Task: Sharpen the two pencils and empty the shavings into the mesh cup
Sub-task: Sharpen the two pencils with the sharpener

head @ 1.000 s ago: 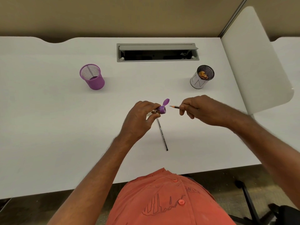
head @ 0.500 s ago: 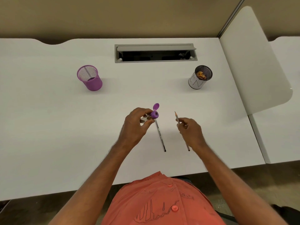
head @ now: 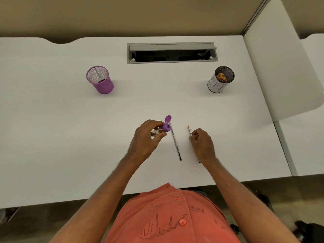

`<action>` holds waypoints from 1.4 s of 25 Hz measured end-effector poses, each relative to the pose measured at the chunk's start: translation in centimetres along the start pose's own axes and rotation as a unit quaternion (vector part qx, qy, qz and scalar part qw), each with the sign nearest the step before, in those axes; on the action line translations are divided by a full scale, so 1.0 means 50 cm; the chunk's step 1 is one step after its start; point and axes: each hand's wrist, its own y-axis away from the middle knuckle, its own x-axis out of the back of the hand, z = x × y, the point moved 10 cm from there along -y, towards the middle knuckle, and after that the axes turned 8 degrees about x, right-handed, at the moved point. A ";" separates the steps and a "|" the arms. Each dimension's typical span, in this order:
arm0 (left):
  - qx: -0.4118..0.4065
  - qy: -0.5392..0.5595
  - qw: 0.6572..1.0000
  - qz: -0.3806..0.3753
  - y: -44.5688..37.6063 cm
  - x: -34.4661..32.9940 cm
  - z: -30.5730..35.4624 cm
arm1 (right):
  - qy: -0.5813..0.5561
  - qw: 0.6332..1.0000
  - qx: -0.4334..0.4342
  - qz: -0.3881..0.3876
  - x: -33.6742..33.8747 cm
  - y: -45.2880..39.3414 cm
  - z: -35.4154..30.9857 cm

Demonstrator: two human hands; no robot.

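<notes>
My left hand holds a purple sharpener just above the desk, its lid flipped open and brown shavings showing in its clear body. A dark pencil lies on the desk right beside it, pointing away from me. A second pencil, with a sharpened tip, lies parallel to the right. The fingers of my right hand are closed on its shaft, and its rear end shows under my wrist. The black mesh cup, wrapped in white paper, stands at the far right with orange shavings inside.
A purple mesh cup stands at the far left. A grey cable hatch is open at the back of the white desk. A white divider panel borders the desk on the right.
My right hand drew the sharpened pencil away from the sharpener and brought it down onto the desk, right of the other pencil. My left hand moved slightly nearer with the sharpener.
</notes>
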 end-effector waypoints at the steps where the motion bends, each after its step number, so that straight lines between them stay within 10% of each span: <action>1: 0.000 -0.001 1.000 0.000 0.001 0.002 -0.002 | 0.000 1.000 0.005 0.000 -0.002 0.000 -0.001; 16: -0.006 -0.020 1.000 -0.001 -0.012 0.021 -0.006 | 0.091 0.986 0.122 -0.069 -0.109 0.007 -0.150; 23: 0.004 0.003 1.000 -0.003 -0.022 0.015 -0.008 | -0.014 0.998 0.048 -0.032 -0.042 -0.006 -0.148; 35: -0.035 -0.075 0.997 -0.012 -0.042 0.005 0.015 | 0.164 0.929 0.322 0.084 0.163 0.076 -0.340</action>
